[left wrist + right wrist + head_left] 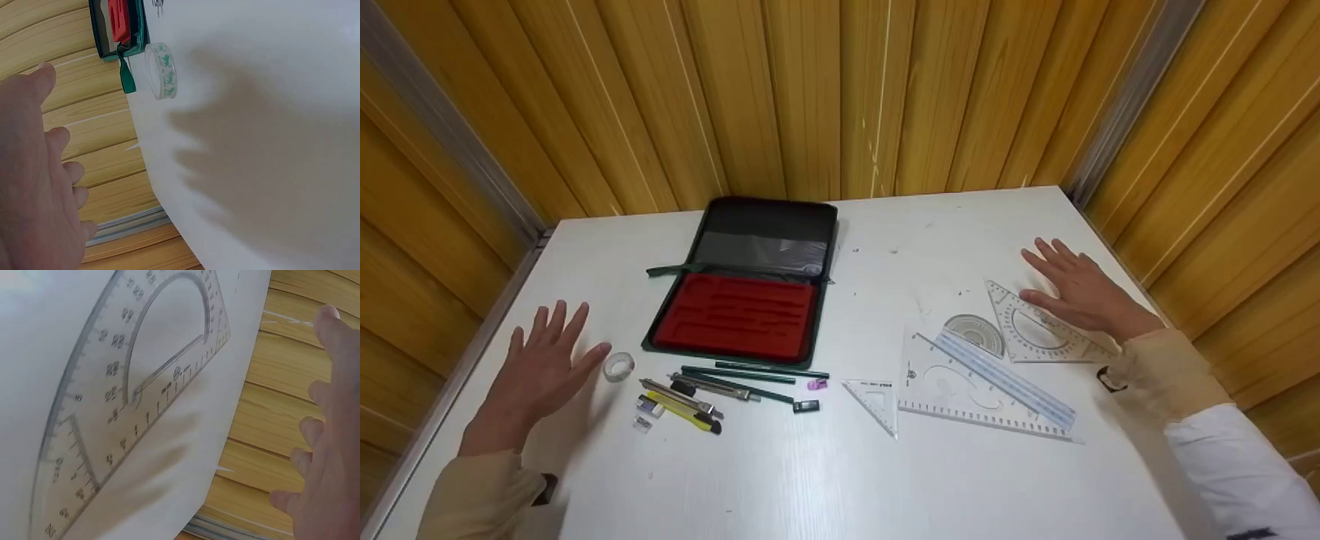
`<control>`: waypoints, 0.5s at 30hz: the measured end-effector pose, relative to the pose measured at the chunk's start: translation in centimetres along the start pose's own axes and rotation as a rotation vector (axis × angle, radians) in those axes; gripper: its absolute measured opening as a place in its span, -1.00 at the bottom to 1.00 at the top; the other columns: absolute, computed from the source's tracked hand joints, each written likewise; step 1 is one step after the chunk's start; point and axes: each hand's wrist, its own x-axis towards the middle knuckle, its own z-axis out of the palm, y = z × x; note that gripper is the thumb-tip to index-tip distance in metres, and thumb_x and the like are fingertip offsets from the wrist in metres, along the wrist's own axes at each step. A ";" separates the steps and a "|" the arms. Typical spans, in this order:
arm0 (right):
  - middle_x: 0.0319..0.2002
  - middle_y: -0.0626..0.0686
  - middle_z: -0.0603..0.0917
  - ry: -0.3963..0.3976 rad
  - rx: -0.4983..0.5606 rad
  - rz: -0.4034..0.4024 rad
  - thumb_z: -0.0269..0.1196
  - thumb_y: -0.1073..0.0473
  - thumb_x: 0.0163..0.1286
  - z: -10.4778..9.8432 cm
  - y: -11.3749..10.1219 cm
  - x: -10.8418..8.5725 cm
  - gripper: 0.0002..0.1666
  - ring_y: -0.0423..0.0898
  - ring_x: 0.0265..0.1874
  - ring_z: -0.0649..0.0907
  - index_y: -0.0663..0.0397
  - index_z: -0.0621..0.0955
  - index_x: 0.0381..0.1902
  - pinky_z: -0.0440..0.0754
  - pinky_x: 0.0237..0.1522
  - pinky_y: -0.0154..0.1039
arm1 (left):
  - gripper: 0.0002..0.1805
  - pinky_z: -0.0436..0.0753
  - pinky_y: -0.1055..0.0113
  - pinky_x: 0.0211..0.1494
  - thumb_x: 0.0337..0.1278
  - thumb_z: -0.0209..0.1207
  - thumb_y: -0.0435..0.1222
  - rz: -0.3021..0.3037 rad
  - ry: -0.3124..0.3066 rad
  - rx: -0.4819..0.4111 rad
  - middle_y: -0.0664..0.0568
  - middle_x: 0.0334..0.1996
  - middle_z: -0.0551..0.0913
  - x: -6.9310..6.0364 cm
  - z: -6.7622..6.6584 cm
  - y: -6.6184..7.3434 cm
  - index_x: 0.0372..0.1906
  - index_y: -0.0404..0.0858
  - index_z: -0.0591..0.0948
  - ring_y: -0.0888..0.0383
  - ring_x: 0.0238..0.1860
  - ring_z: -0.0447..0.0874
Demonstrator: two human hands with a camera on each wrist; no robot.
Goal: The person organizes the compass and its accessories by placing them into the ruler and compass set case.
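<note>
My left hand (536, 371) is held above the table with its fingers spread, holding nothing, just left of a tape roll (619, 367). The left wrist view shows the same hand (42, 174) apart from the tape roll (162, 71), which has green prints. My right hand (1084, 292) hovers, fingers spread, over a clear set square (1012, 322) with a round protractor cutout. In the right wrist view that hand (332, 433) is apart from the set square (163, 399). An unzipped case (735, 315) with a red molded insert lies at centre left.
Below the case lie green pencils (739, 374), compasses (679, 395), a yellow cutter (682, 411), an eraser (651, 406) and a pink sharpener (817, 384). Right of them are a small set square (885, 391), a large one (952, 397), a ruler (1005, 379) and a protractor (976, 333).
</note>
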 end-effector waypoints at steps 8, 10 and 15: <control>0.65 0.25 -0.03 0.000 -0.005 -0.041 0.06 -0.29 0.59 0.2 -2.9 2.4 -0.07 0.29 0.61 -0.08 0.06 0.09 0.66 -0.08 0.49 0.38 | -0.10 -0.33 -0.44 0.48 0.56 -0.17 0.21 -0.019 -0.007 -0.013 -0.50 0.58 -0.15 1.3 0.2 1.5 0.65 -0.31 -0.03 -0.49 0.56 -0.35; 0.65 0.24 -0.03 -0.004 -0.006 -0.055 0.04 -0.30 0.60 0.3 -3.8 3.2 -0.08 0.28 0.61 -0.07 0.05 0.08 0.66 -0.07 0.50 0.36 | -0.11 -0.31 -0.43 0.49 0.57 -0.20 0.22 -0.035 -0.004 -0.018 -0.51 0.57 -0.16 1.6 0.4 1.8 0.64 -0.33 -0.03 -0.49 0.56 -0.35; 0.65 0.22 -0.02 -0.020 -0.014 -0.089 0.00 -0.32 0.61 0.7 -6.4 4.8 -0.09 0.25 0.62 -0.07 0.04 0.08 0.67 -0.04 0.52 0.31 | -0.11 -0.23 -0.43 0.49 0.59 -0.24 0.22 -0.065 -0.022 -0.032 -0.54 0.56 -0.16 2.7 0.7 3.0 0.64 -0.35 -0.03 -0.51 0.55 -0.33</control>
